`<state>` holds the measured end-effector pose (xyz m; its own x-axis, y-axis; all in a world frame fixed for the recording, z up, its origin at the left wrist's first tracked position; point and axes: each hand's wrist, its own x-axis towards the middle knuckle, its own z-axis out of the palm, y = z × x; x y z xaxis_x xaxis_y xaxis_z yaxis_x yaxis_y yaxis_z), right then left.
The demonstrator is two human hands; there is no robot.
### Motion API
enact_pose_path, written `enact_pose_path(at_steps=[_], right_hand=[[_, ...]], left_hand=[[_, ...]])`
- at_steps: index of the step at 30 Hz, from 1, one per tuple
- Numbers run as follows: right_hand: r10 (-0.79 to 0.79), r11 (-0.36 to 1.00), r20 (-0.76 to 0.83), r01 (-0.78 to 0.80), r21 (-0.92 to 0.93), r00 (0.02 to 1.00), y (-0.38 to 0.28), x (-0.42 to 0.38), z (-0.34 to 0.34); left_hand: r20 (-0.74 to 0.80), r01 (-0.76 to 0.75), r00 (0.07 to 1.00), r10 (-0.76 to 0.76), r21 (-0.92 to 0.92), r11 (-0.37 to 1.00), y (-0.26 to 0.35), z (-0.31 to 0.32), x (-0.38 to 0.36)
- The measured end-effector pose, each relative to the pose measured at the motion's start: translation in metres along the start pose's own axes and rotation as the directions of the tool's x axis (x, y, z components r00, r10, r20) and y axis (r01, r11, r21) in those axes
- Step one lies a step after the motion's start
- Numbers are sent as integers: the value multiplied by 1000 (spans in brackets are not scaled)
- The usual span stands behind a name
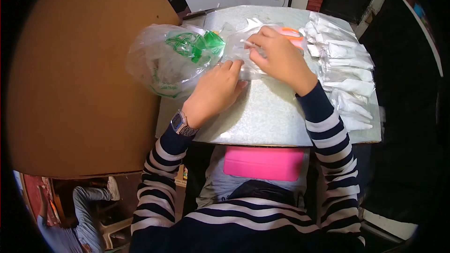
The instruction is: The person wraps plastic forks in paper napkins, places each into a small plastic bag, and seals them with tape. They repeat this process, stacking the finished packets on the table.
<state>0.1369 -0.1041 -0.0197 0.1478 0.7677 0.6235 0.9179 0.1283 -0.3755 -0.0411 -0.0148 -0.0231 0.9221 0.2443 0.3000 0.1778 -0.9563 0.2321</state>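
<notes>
My right hand (281, 56) is closed, with a thin white stick-like piece (247, 43) pinched between thumb and fingers above the table. My left hand (215, 88), with a watch on its wrist, has its fingers bent down on a clear plastic bag (253, 71) and its thumb a little apart. Beside the left hand lies a large, puffed-up clear bag with green print (197, 49). Behind the right hand are orange-handled scissors (291, 33), partly hidden. Whatever lies under my fingers is hard to make out.
Several white items in clear wrapping (349, 63) line the right side of the table (253, 117). A brown board (89, 79) stands at the left. On my lap rests a pink object (263, 163). Another person (84, 220) is at lower left.
</notes>
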Motion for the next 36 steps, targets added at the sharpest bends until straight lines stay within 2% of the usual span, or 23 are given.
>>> enact_pose_path(at_steps=[2, 3, 5, 6, 7, 9, 10, 11, 14, 16, 17, 20, 23, 26, 27, 29, 30, 32, 33, 34, 35, 36], right_hand=[[-16, 995, -79, 23, 97, 997, -2, 6, -13], [26, 991, -115, -10, 133, 993, -5, 9, -18], [117, 975, -177, -79, 208, 977, -9, 13, -27], [173, 967, -227, -121, 225, 958, -9, 14, -28], [238, 953, -239, -178, 246, 942, -8, 14, -29], [359, 914, -258, -282, 292, 897, -6, 15, -32], [349, 921, -260, -279, 272, 900, 0, 15, -32], [370, 908, -190, -312, 279, 909, 2, 14, -33], [429, 860, 18, -415, 298, 903, 2, 10, -43], [451, 819, 152, -475, 322, 880, -2, 10, -65], [455, 816, 241, -510, 272, 857, -1, 10, -71], [443, 823, 504, -560, 99, 741, 6, 6, -82], [418, 806, 708, -592, 0, 569, 7, -2, -75], [399, 831, 714, -555, -18, 574, 12, -5, -72], [392, 847, 713, -531, -33, 582, 15, -5, -73], [265, 950, 622, -309, -39, 737, 16, -8, -82], [187, 980, 574, -190, -55, 797, 15, -8, -88], [133, 929, 650, -322, 182, 749, 12, -4, -101], [97, 873, 683, -391, 291, 724, 8, -2, -109], [76, 859, 732, -417, 296, 677, 3, 1, -118], [90, 816, 709, -460, 350, 700, 2, 1, -117], [106, 769, 685, -496, 403, 721, 0, 1, -116]], left_hand=[[-48, 2, 999, -7, -95, 995, 5, -18, -1], [-70, 0, 997, -10, -144, 990, 7, -30, -2], [-150, 90, 981, -119, -188, 978, 6, -58, -5], [-232, 113, 961, -150, -168, 979, 3, -69, -5], [-245, 176, 948, -202, -125, 976, -5, -77, -6], [-233, 298, 925, -299, -38, 954, -17, -93, -7], [-198, 323, 931, -305, 61, 945, -33, -94, -9], [-160, 337, 936, -312, 161, 928, -54, -89, -9], [-20, 174, 985, -173, 181, 968, -104, -73, 3], [-155, 104, 984, -84, 121, 987, -128, -55, 26], [-221, 65, 974, -43, 94, 993, -135, -47, 33], [-275, 101, 957, -90, 26, 995, -138, -33, 41], [-434, 199, 891, -133, 109, 974, -143, -15, 44], [-260, 356, 910, -324, 83, 931, -136, -20, 47], [-224, 350, 919, -324, 87, 933, -142, -17, 50], [-159, 340, 933, -322, 98, 935, -164, -12, 55], [-158, 236, 964, -216, 123, 964, -165, -16, 56], [-145, 18, 989, 7, 171, 985, -169, -25, 60], [-106, 48, 994, -32, 152, 987, -170, -28, 62], [-64, 81, 995, -73, 134, 988, -170, -32, 66], [-22, 114, 993, -113, 118, 986, -170, -34, 67], [-75, 129, 990, -120, 128, 983, -175, -28, 67]])
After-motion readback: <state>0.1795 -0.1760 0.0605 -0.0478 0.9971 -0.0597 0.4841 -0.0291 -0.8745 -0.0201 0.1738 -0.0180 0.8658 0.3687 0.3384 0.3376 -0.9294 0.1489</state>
